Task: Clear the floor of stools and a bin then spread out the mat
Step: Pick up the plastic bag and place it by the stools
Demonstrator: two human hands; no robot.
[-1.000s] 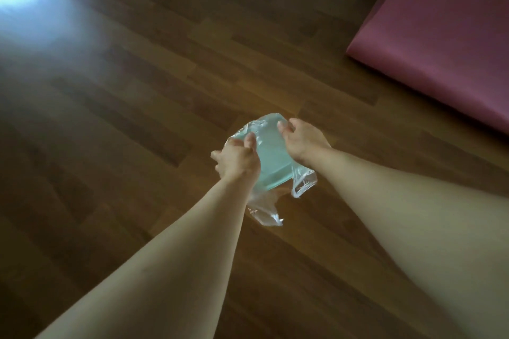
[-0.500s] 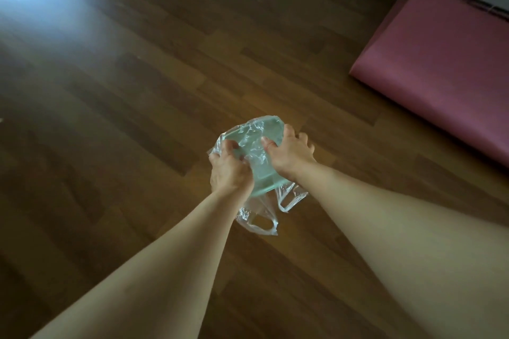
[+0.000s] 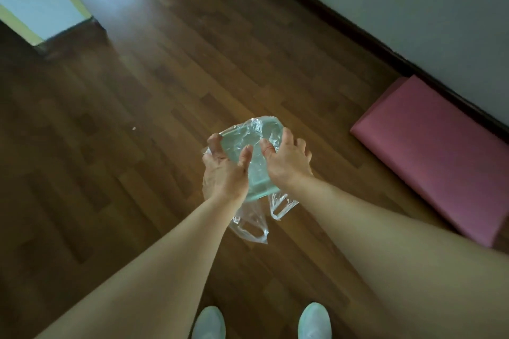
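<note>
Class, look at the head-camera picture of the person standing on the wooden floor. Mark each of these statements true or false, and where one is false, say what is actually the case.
1. Both hands hold the small green bin. True: the left hand and the right hand grip it from either side.
2. The pink mat is spread flat across the middle of the floor. False: it lies folded beside the wall, to the person's right.
3. A clear plastic bag lines the bin and hangs below it. True.
4. The bin rests on the floor. False: it is held up in the air.
5. Two stools stand beside the mat. False: none are in view.
</note>
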